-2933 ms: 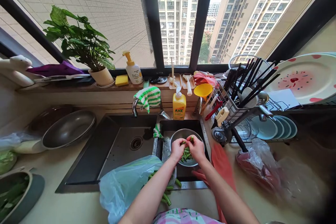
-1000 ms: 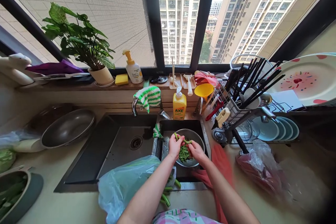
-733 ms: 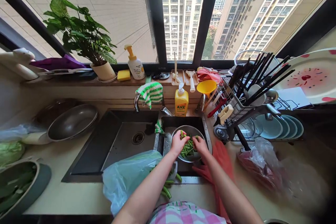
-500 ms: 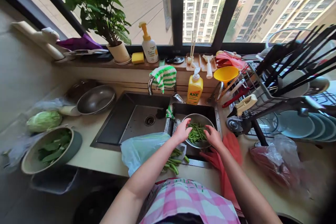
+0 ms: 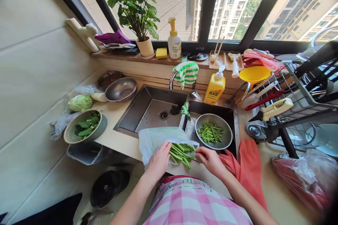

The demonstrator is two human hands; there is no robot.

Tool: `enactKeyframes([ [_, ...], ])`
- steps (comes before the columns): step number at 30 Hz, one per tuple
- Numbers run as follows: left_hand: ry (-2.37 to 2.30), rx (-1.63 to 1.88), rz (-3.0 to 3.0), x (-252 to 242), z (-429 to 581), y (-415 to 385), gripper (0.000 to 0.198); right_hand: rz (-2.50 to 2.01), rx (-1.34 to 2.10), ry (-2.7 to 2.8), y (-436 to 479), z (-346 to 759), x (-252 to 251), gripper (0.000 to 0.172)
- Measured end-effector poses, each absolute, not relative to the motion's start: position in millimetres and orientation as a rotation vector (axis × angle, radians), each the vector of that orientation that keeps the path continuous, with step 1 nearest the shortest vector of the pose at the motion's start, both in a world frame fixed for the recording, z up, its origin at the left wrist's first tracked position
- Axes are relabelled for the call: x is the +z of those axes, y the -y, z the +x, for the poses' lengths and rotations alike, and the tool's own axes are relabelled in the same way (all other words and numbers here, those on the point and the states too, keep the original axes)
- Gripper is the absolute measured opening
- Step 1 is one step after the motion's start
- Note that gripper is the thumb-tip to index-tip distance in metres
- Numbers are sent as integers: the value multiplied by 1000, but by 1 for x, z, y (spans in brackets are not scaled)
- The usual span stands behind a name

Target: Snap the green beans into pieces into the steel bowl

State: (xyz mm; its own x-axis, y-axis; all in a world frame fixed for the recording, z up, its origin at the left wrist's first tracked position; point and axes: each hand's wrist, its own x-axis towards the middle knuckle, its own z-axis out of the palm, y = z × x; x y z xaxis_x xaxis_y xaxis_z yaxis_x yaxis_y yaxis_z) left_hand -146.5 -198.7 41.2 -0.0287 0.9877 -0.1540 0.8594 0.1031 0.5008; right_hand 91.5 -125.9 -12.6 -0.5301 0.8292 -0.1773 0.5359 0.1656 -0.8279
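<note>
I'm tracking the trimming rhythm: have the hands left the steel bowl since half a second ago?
Yes. Both hands came back toward the counter edge, off the bowl, onto the beans at the bag.

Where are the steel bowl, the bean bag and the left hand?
steel bowl [image 5: 226, 142], head view, bare front rim.
bean bag [image 5: 153, 140], head view, middle of the plastic.
left hand [image 5: 159, 160], head view, back of the hand.

Bright daylight enters through the wide black-framed window [image 5: 211, 3] at 12 o'clock, evenly lighting the beige desk [image 5: 124, 144]. Shadows soft. Strong wide-angle bending at edges; corners at 4 and 8 o'clock darken. Slight blur at 3 o'clock.
</note>
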Motion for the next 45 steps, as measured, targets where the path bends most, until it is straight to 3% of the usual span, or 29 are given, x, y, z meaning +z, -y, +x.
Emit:
enactKeyframes([
  [6,-2118,177,2163,61,-150,184,47,-1342,1061,2448,139,35,-14,27],
  [12,-2035,229,2235,67,-154,173,39,-1646,701,2643,134,5,-19,20],
  [18,-1855,433,2207,57,-166,169,44,-1500,870,2388,135,2,-17,15],
  [22,-1775,592,2115,56,-170,168,51,-1267,946,2281,137,-11,-15,27],
  [28,-1727,644,2009,70,-173,174,51,-1431,827,2564,139,-8,-18,12],
  [39,-1693,567,2041,67,-176,185,48,-1449,653,2719,139,-9,-21,12],
  [45,-1665,650,2061,74,-174,184,39,-1497,926,2498,129,4,-9,11],
])
